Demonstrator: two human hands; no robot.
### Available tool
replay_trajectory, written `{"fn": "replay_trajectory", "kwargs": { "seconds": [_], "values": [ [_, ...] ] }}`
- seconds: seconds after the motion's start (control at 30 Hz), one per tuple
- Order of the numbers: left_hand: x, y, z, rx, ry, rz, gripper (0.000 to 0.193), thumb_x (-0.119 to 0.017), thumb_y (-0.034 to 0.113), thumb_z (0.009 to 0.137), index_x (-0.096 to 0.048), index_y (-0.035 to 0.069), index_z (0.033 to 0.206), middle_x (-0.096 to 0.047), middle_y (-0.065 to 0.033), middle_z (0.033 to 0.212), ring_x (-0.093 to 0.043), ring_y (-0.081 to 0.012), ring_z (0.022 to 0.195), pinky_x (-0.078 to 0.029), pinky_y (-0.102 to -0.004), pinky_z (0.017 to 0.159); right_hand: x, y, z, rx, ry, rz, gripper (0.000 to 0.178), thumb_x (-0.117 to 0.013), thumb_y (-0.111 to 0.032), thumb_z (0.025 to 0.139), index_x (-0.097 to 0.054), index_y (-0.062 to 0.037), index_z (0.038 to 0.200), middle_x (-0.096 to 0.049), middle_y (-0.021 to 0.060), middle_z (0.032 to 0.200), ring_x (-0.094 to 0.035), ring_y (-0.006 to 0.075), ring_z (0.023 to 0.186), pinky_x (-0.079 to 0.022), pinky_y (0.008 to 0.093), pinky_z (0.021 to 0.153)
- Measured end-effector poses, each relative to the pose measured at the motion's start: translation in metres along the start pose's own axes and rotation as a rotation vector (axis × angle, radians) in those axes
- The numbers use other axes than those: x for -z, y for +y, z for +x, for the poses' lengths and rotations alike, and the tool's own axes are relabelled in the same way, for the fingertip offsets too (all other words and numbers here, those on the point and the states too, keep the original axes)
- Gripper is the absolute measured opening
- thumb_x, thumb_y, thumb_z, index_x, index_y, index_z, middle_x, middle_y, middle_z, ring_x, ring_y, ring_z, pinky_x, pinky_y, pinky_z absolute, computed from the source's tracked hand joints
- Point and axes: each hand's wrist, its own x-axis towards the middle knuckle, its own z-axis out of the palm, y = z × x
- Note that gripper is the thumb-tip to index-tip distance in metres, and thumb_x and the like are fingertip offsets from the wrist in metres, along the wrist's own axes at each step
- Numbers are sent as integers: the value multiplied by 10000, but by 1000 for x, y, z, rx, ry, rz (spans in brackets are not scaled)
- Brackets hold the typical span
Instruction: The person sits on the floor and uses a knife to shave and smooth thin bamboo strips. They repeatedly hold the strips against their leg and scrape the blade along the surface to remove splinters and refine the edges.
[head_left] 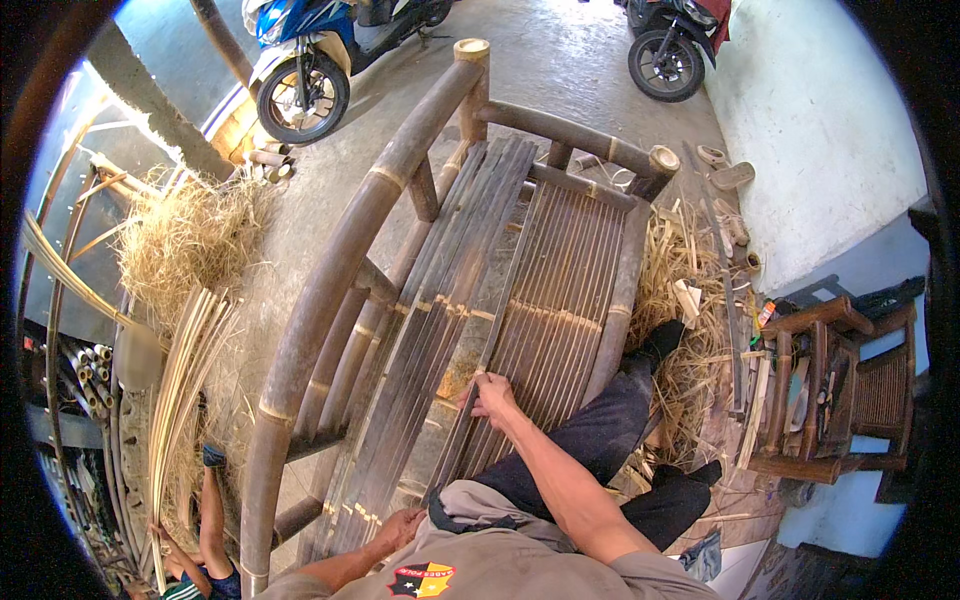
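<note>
A dark bamboo bench (335, 265) stretches away in front of me. Narrow slats (570, 270) are laid side by side over the right part of its seat, and a bundle of dark bamboo strips (415, 365) lies along the left part, with a gap between. My right hand (494, 398) is closed on the bamboo slat (494, 340) at the gap's edge, thumb and fingers pinching it. Close to my shirt, my left hand (400, 528) is curled near the slat's near end; what its fingers hold is hidden.
Straw and shavings (680, 300) litter the floor at right, beside a small bamboo chair (820, 400) and sandals (733, 176). Motorbikes (305, 90) stand at the back. At left are a straw heap (190, 240), pale strips (190, 370) and another person's arm (212, 515).
</note>
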Motion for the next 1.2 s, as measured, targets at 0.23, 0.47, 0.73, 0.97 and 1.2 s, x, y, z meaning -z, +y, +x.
{"fn": "replay_trajectory", "kwargs": {
  "seconds": [0.23, 0.47, 0.73, 0.97, 1.2],
  "values": [
    [-4, 5, 7, -148, 140, -49, 498, -426, 440, 979, -637, -6, 1042, -677, -204, 946, -644, -312, 901, -473, -393, 834, 3, -19, 13, 7, 28, 44, 272, -401, -295, 1027, -495, -40, 1023, -674, 147, 813, -688, 253, 676, -547, 347, 563],
    [4, 46, 9, -72, 350, -76, 475, -419, 416, 992, -549, -21, 859, -569, -191, 749, -551, -309, 751, -438, -427, 740, 8, -31, 2, -25, -135, -57, 673, -524, -409, 971, -348, 101, 1374, -559, 317, 1188, -683, 386, 907, -599, 450, 723],
    [-37, 4, -5, 19, 714, 109, 316, -573, 355, 911, -604, 55, 1003, -561, -164, 1092, -495, -381, 1072, -398, -498, 879, -22, 14, -3, 66, -46, -133, 299, -545, -265, 971, -553, 28, 1032, -575, 125, 727, -645, 258, 631, -579, 383, 557],
    [-72, -51, -37, 249, 903, 155, 243, -657, 229, 791, -626, 115, 1003, -544, -119, 1024, -480, -330, 1041, -351, -505, 895, -32, -14, -34, 92, -69, 20, 234, -571, -258, 968, -535, -36, 904, -539, 68, 725, -633, 219, 604, -593, 372, 559],
    [-81, -59, -9, 75, 952, 173, 163, -682, 196, 775, -601, 110, 888, -524, -96, 913, -488, -320, 930, -335, -474, 818, -28, -36, -64, 133, -57, 39, 269, -577, -291, 971, -525, -49, 865, -523, 65, 745, -630, 218, 612, -591, 368, 560]
  ]
}}
